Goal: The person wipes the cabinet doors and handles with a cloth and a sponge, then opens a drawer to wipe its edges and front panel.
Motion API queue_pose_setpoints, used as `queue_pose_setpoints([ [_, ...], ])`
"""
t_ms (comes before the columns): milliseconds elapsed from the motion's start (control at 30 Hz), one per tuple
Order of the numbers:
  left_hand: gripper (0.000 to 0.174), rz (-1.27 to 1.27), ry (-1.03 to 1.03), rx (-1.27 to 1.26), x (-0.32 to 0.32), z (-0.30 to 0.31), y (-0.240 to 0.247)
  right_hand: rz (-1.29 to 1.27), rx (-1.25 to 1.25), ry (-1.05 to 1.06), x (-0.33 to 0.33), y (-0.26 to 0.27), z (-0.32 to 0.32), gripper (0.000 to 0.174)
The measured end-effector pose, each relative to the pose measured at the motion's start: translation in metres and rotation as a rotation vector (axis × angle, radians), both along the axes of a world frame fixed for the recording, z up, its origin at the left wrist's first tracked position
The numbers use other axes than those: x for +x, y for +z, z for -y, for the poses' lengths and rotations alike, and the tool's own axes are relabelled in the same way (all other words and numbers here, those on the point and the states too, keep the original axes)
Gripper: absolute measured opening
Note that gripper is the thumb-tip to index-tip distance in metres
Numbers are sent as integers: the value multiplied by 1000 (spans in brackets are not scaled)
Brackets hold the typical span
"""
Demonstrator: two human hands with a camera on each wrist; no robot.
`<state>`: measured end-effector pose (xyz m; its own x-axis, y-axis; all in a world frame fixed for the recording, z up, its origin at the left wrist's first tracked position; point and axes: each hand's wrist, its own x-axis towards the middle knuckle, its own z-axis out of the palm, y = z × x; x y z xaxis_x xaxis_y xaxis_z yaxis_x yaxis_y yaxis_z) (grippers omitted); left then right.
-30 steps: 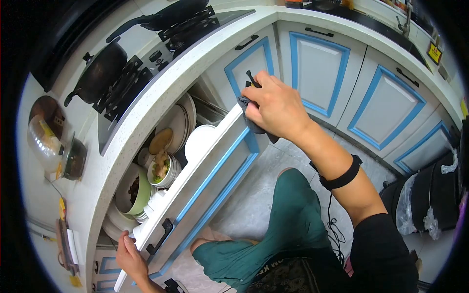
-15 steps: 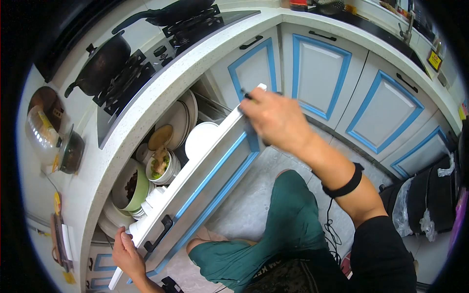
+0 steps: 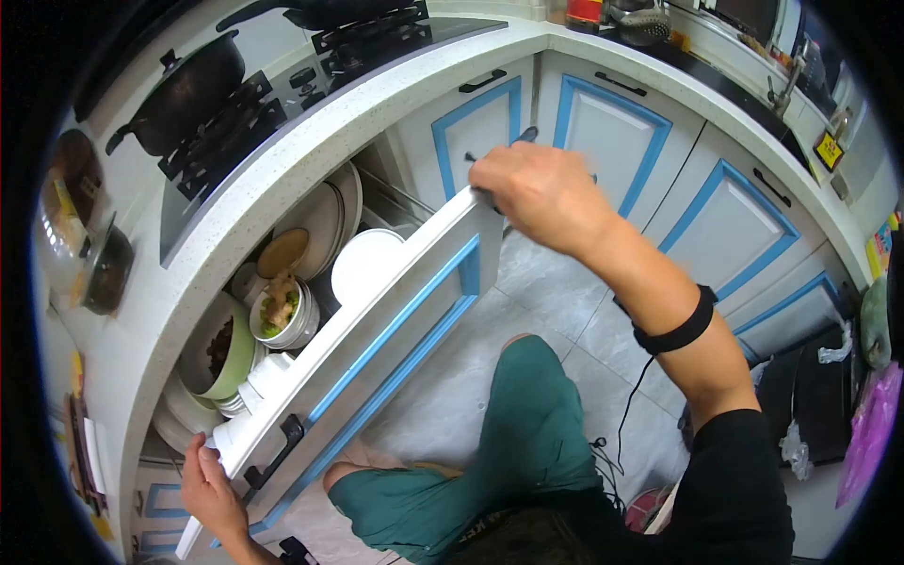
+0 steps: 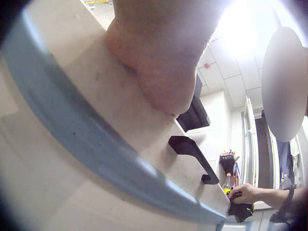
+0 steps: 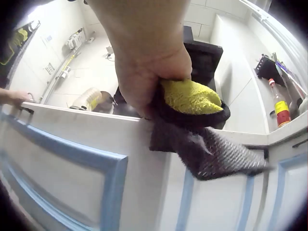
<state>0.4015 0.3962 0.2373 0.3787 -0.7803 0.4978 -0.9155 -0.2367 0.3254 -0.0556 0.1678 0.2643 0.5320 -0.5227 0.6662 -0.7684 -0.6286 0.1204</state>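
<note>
A drawer front (image 3: 377, 320) with blue trim and a black handle (image 3: 275, 452) stands pulled out from under the counter. My right hand (image 3: 541, 193) is at the far end of its top edge and grips a dark grey cleaning cloth (image 5: 207, 154) with a yellow side. Part of the cloth hangs over the edge in the right wrist view. My left hand (image 3: 215, 490) holds the near end of the drawer front by its top edge, its fingers partly hidden in the left wrist view. Inside the drawer are a green bowl (image 3: 247, 363), stacked white bowls (image 3: 306, 320) and plates (image 3: 348, 202).
A pot (image 3: 193, 94) and a pan (image 3: 339, 14) sit on the stove above the drawer. Blue-trimmed cabinet doors (image 3: 607, 132) line the far side. My knee (image 3: 532, 377) is below the drawer front; a black cable (image 3: 626, 414) lies on the floor.
My right hand has shifted along the top edge to its far end, with the cloth now mostly beneath and behind it. The left hand keeps its place on the drawer front. The head view has shifted slightly.
</note>
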Motion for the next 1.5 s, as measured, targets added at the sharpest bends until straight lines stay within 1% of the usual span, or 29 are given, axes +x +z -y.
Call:
queue_pose_setpoints([
  [33, 33, 15, -3, -3, 1, 0, -1, 20, -22, 37, 10, 0, -4, 5],
  [133, 34, 16, -16, -2, 6, -1, -3, -9, 82, 181, 46, 6, -20, 5],
  [233, 36, -44, 22, 12, 11, -1, -7, -57, 127, 264, 45, 13, -15, 4],
  [267, 36, -58, 37, 20, 12, -3, -7, -81, 156, 218, 32, 16, -5, 4],
  [333, 37, -62, 22, 46, 13, -2, -3, -171, 137, 36, 3, 26, 15, 4],
  [400, 38, -76, 18, 60, 12, -2, -4, -122, 93, 77, 8, 16, 14, 5],
  [467, 38, -82, 37, 32, 17, 0, -10, -72, 40, 127, 27, 7, -6, 6],
  [533, 38, -84, 34, 14, 18, -1, -11, 42, 112, 170, 38, 7, -16, 7],
  [633, 37, -87, 46, 35, 18, -5, -8, 91, 51, 49, 9, 1, 8, 8],
  [733, 38, -32, 39, 45, 14, -3, -6, 113, 20, 37, 18, -10, 2, 9],
  [767, 37, -39, 36, 23, 13, -3, -9, 139, 19, 143, 37, -10, -12, 11],
  [867, 37, -36, 1, -1, 17, 0, -9, 216, 83, 255, 49, -13, -21, 10],
  [900, 37, -39, -3, 3, 18, -1, -10, 171, 10, 200, 32, -14, -6, 10],
  [1000, 38, -88, 13, 37, 15, -3, -6, 197, 8, 2, 4, -11, 12, 11],
  [1067, 38, -111, 23, 38, 11, -1, -5, 254, -42, 95, 35, -26, -6, 14],
  [1100, 38, -103, 19, 30, 10, 0, -5, 298, -122, 217, 60, -37, -17, 12],
  [1133, 38, -92, 13, 24, 9, 1, -5, 342, -79, 278, 89, -44, -36, 10],
  [1167, 37, -78, 7, 14, 10, 1, -4, 345, 3, 316, 114, -44, -57, 16],
  [1200, 37, -61, -1, 3, 11, 2, -5, 351, 83, 354, 131, -44, -74, 23],
  [1267, 37, -45, -16, 5, 10, 1, -3, 403, 114, 409, 148, -48, -91, 23],
  [1300, 37, -49, -23, 18, 11, 1, -2, 429, 127, 439, 150, -49, -93, 23],
  [1400, 37, -50, -37, 42, 10, 2, 1, 554, -17, 422, 127, -72, -70, 24],
  [1500, 38, -51, -14, 69, 8, 1, 2, 840, 3, 269, 86, -81, -36, 27],
])
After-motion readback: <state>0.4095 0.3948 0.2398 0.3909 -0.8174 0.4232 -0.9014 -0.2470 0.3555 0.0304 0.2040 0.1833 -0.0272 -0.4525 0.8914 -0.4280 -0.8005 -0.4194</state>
